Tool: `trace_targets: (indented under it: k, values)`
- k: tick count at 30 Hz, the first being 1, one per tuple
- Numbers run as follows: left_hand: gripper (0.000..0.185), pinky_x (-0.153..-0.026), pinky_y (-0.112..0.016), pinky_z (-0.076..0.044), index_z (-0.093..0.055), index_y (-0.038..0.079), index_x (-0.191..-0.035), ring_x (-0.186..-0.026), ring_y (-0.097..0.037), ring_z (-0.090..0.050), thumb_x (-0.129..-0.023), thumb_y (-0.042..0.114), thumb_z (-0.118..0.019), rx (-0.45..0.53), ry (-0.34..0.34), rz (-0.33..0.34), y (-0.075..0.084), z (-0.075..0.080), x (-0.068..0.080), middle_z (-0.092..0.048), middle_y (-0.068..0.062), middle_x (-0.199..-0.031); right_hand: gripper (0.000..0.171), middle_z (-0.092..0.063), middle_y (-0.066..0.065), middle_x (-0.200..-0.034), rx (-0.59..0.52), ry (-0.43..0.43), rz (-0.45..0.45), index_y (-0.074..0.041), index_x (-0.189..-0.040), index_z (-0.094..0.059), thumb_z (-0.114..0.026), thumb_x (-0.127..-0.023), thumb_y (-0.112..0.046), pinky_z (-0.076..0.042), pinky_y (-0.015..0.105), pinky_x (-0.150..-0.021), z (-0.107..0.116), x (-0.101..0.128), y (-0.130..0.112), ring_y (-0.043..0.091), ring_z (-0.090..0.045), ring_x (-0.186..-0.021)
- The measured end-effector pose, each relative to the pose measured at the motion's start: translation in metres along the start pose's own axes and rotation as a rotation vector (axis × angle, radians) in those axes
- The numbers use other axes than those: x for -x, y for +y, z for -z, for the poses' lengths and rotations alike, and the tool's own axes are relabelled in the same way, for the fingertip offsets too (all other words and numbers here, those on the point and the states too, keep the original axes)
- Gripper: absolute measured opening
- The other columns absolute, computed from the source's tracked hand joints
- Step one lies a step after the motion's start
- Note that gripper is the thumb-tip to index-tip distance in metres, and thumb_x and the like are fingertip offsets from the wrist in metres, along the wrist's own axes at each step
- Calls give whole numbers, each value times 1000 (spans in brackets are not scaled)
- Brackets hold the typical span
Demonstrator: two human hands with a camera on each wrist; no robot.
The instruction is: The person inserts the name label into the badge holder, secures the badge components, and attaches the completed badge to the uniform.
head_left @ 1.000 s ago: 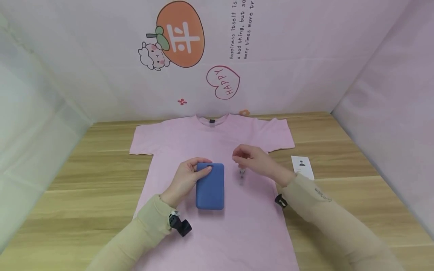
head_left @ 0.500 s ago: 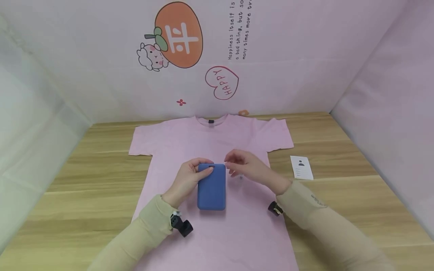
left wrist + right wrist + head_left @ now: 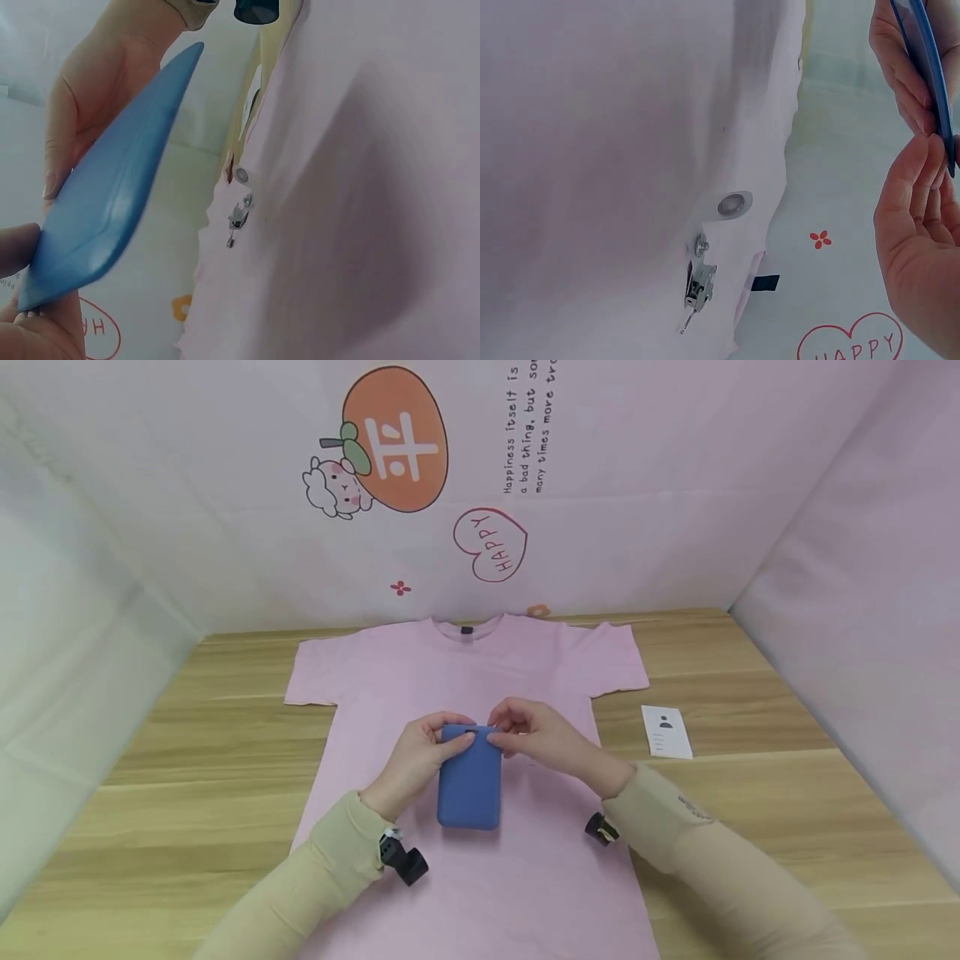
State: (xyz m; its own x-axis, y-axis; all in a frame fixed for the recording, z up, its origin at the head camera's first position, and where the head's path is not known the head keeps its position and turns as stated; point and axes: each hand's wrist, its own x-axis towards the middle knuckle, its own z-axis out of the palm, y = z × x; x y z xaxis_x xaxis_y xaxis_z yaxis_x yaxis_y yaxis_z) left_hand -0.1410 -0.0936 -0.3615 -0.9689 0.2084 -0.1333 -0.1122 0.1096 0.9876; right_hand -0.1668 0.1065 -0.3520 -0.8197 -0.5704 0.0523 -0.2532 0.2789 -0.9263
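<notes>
Wooden desk (image 3: 750, 793), pink T-shirt (image 3: 465, 677) spread flat: left hand (image 3: 416, 760) and right hand (image 3: 536, 737) both pinch the blue holder (image 3: 469, 781) (clip (image 3: 697, 285) lies unattached, card (image 3: 666, 732) waits).

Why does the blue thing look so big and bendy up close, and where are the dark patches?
Left wrist view: the blue card holder sits close to the lens, stretched and soft-edged; a grey shadow darkens the pink T-shirt. Right wrist view: the small metal clip looks sharp, the right hand blurry. Head view: even, soft light.
</notes>
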Motion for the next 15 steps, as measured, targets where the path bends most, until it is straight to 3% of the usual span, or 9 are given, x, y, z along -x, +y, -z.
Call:
trace_targets:
  k: [8, 12, 15]
  values:
    - [32, -84, -29, -52, -59, 0, -121, -92, -13, -65, -90, 9, -62, -49, -60, 17, 0, 3, -3, -69, -16, -110, 17, -61, 7, -77, 38, 48, -20, 3, -102, -59, -64, -87, -1, -57, 43, -70, -2, 0, 0, 15, -62, -69]
    - [35, -81, -27, -52, -54, 0, -126, -92, -13, -65, -94, 12, -57, -35, -85, 29, -2, 5, -4, -67, -18, -113, 17, -61, 6, -76, 90, 94, -40, 2, -103, -60, -64, -87, -2, -55, 34, -63, -2, 1, 1, 16, -62, -67]
    - [38, -85, -31, -53, -50, -1, -130, -101, -17, -63, -95, 13, -55, -35, -91, 43, -4, 7, -3, -63, -20, -120, 18, -61, 7, -75, 104, 143, -53, 1, -104, -60, -64, -87, -3, -50, 27, -57, 1, 1, 2, 19, -63, -67]
